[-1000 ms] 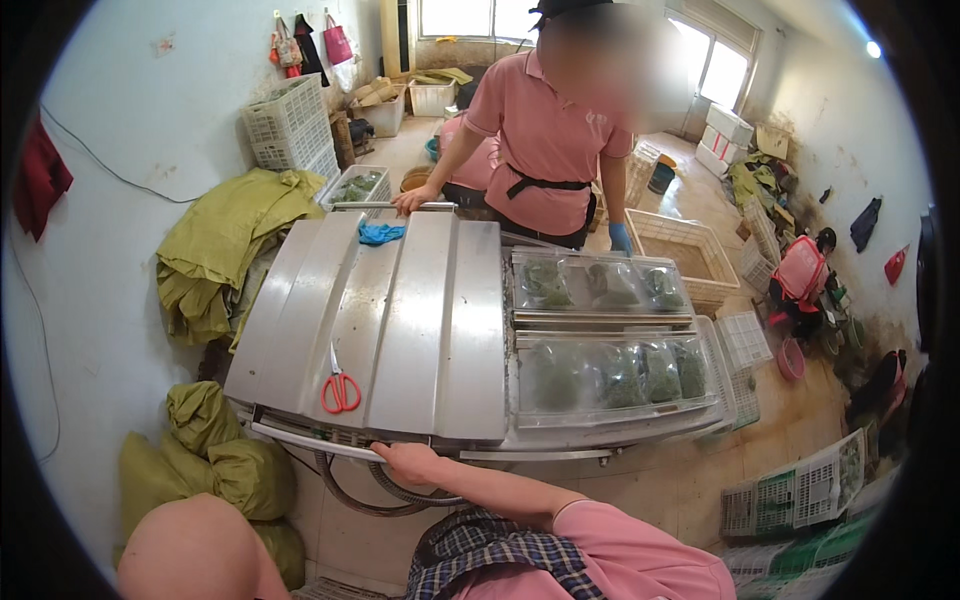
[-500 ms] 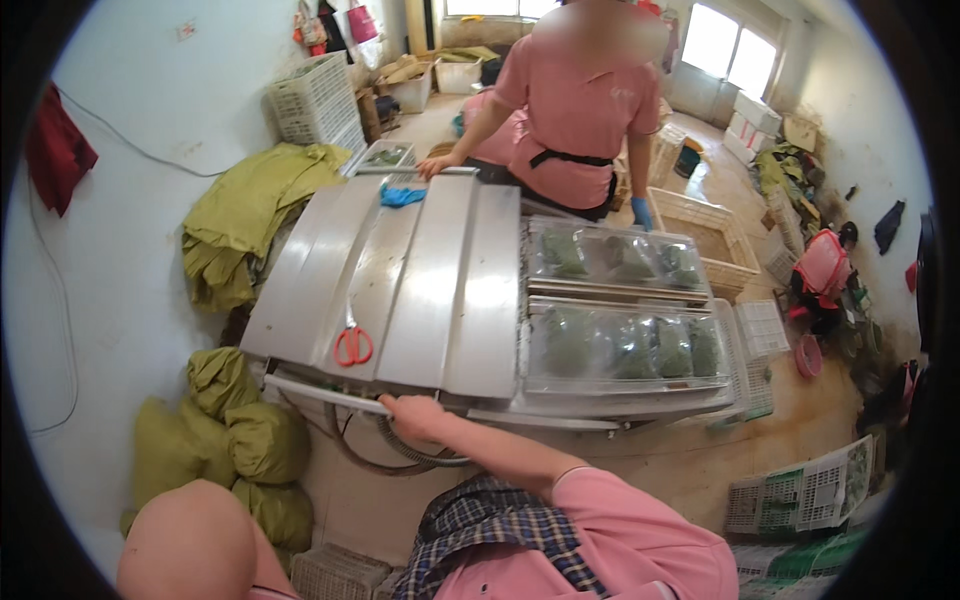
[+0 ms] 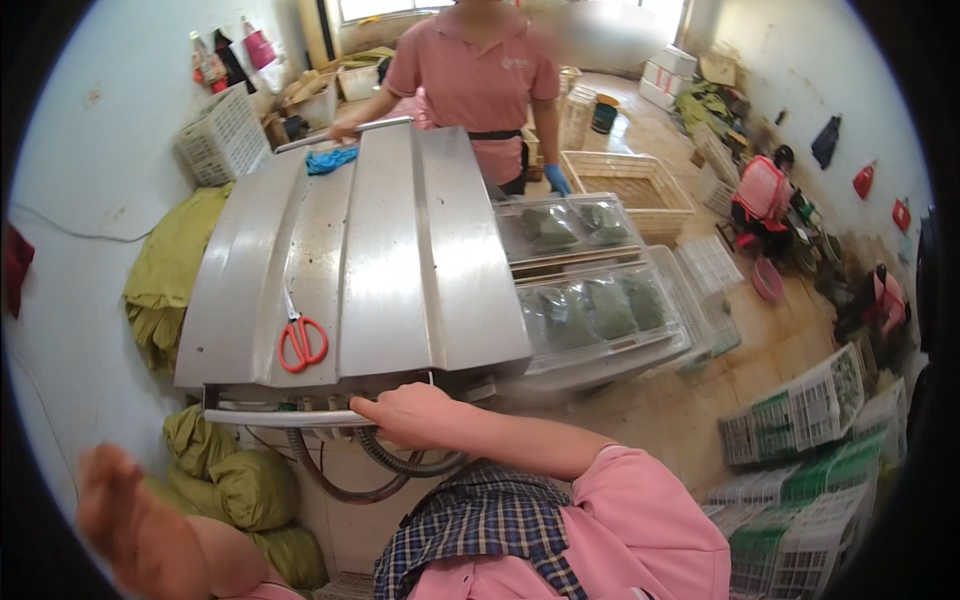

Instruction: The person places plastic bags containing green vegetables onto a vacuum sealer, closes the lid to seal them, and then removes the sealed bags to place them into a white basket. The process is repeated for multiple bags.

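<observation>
I see my right hand (image 3: 408, 413) gripping the bar (image 3: 262, 417) below the metal lid (image 3: 385, 300); red scissors (image 3: 320, 340) lie on top.

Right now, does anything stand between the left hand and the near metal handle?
Nothing visible blocks the left hand from the left end of the near metal handle; the right hand holds its right part.

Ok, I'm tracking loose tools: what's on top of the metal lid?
On the metal lid lie red-handled scissors toward the near edge and a crumpled blue item toward the far edge; anything beneath it is hidden.
</observation>
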{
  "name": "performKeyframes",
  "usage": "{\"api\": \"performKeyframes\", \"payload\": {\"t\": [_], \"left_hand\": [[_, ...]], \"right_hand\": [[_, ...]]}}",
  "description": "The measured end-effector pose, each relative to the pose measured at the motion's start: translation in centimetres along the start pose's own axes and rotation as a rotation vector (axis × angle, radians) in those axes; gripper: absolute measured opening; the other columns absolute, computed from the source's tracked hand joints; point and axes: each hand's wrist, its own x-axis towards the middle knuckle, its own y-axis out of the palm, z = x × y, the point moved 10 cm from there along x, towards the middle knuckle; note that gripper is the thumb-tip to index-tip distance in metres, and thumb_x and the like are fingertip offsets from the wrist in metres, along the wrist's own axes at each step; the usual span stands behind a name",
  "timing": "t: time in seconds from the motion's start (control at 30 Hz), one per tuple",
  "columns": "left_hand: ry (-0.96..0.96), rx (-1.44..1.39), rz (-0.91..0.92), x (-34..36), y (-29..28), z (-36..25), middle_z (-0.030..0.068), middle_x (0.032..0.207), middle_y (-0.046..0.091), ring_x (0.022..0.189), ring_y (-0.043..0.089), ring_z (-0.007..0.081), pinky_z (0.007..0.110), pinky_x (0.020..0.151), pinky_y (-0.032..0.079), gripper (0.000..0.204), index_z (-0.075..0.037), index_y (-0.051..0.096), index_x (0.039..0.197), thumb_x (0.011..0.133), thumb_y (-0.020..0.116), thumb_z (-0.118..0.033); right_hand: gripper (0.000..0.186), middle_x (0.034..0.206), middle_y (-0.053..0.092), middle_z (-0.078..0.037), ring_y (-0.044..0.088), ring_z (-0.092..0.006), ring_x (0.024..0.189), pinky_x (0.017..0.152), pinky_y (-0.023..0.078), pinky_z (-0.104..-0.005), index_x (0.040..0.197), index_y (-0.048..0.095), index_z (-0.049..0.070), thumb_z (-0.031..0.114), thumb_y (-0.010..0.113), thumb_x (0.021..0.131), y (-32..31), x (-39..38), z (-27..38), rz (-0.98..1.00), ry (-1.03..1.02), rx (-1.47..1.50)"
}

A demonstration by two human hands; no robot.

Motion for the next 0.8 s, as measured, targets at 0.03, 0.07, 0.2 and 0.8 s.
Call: {"api": "performKeyframes", "payload": {"t": [0.03, 0.07, 0.2, 0.8], "left_hand": [[-0.150, 0.100, -0.051, -3.4, -1.1, 3.9, 0.0201, 0.114, 0.057, 0.092, 0.054, 0.0290, 0.041, 0.076, 0.043, 0.042, -0.001, 0.052, 0.119, 0.092, 0.042, -0.033], [-0.302, 0.155, -0.067, -7.1, -2.5, 7.9, 0.0202, 0.106, 0.062, 0.082, 0.055, 0.0260, 0.035, 0.072, 0.044, 0.034, 0.004, 0.058, 0.111, 0.093, 0.044, -0.020], [-0.749, 0.158, 0.212, -21.3, -1.9, 21.8, 0.0107, 0.083, 0.064, 0.073, 0.058, 0.0176, 0.030, 0.067, 0.045, 0.007, -0.001, 0.063, 0.087, 0.082, 0.061, -0.004], [-0.259, -0.228, 1.287, -37.4, 34.6, 14.6, 0.0153, 0.087, 0.064, 0.076, 0.066, 0.0352, 0.045, 0.062, 0.052, 0.043, -0.014, 0.050, 0.123, 0.085, 0.062, -0.030]], "right_hand": [[0.032, 0.075, 0.065, -0.018, 0.065, -0.0373, 0.070, 0.056, 0.050, -0.0469, 0.111, 0.049, 0.002, 0.009, 0.057, 0.081, 0.3, 0.0, 0.5, -0.019, -0.010, -0.020], [0.032, 0.073, 0.064, -0.017, 0.065, -0.0372, 0.069, 0.056, 0.050, -0.0471, 0.110, 0.049, 0.002, 0.011, 0.058, 0.081, 0.9, 0.5, 0.9, -0.014, 0.000, -0.036], [0.032, 0.072, 0.064, -0.013, 0.065, -0.0350, 0.069, 0.057, 0.050, -0.0464, 0.106, 0.051, 0.007, 0.022, 0.064, 0.082, 2.6, 0.9, 0.1, -0.059, 0.120, -0.113], [0.013, 0.076, 0.069, -0.007, 0.066, -0.0270, 0.083, 0.081, 0.046, -0.0401, 0.078, 0.072, 0.016, 0.018, 0.072, 0.065, 7.1, -23.0, -24.6, -0.194, 1.173, -0.553]]}}
